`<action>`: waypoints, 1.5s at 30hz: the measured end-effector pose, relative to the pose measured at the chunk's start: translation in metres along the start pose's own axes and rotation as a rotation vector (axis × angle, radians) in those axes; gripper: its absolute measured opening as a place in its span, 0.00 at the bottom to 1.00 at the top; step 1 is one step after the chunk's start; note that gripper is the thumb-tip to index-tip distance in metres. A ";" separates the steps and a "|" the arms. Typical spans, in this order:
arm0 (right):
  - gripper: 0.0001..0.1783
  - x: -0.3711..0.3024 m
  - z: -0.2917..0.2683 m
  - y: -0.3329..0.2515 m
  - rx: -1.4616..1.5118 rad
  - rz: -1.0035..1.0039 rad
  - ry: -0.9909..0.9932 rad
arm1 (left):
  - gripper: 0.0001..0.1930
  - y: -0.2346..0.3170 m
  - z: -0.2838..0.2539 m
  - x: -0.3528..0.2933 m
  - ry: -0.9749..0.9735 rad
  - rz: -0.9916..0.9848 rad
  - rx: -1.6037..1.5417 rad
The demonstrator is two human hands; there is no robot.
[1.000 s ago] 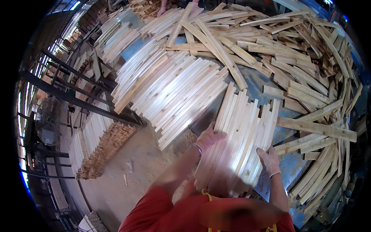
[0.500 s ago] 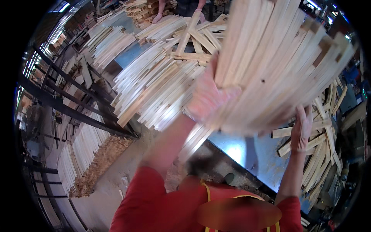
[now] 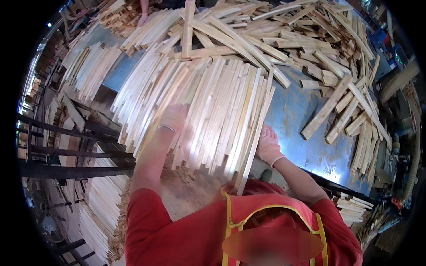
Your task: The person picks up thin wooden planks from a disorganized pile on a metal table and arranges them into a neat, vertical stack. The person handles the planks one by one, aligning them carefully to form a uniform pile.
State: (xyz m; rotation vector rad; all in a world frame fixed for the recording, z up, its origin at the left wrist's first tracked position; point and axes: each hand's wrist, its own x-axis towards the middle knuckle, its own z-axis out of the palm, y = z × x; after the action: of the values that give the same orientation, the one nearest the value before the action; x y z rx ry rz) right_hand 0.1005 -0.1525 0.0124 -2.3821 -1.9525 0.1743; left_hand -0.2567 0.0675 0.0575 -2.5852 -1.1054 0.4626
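A broad row of pale wooden slats [image 3: 219,111] lies side by side on the blue metal table, with uneven ends overhanging the near edge. My left hand [image 3: 174,117], in a light pinkish work glove, is at the left side of the right-hand bunch, against more slats [image 3: 142,95] lying to its left. Gloved too, my right hand [image 3: 268,145] presses at the bunch's right edge near its front, fingers bent against the outermost slat. Between them, my two hands clasp the bunch from both sides. Some left fingertips are hard to make out.
Loose wooden pieces [image 3: 306,44] are heaped across the far side of the table [image 3: 293,111] and down its right. Black metal bars [image 3: 75,170] stand at left, above a stack of slats [image 3: 100,208]. A co-worker's gloved hand [image 3: 142,19] shows at the far left.
The bunch of slats, held raised and tilted before, has come down onto the table beside the other slats. Both hands moved left and lower with it, and the view has shifted.
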 end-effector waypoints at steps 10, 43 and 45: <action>0.49 0.029 -0.043 0.011 1.235 0.334 -0.448 | 0.11 0.029 0.007 0.024 0.137 -0.262 -0.634; 0.59 -0.003 -0.008 0.019 1.061 0.449 -0.149 | 0.33 0.250 -0.127 -0.026 0.230 -0.127 -0.596; 0.60 -0.008 -0.001 0.032 1.049 0.427 -0.274 | 0.33 0.262 -0.138 -0.019 0.236 0.011 -0.750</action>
State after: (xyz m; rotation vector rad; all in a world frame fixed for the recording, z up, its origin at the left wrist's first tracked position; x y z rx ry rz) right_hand 0.1304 -0.1665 0.0100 -1.9803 -0.9193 1.2294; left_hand -0.0460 -0.1392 0.0851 -3.1440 -1.3647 -0.3281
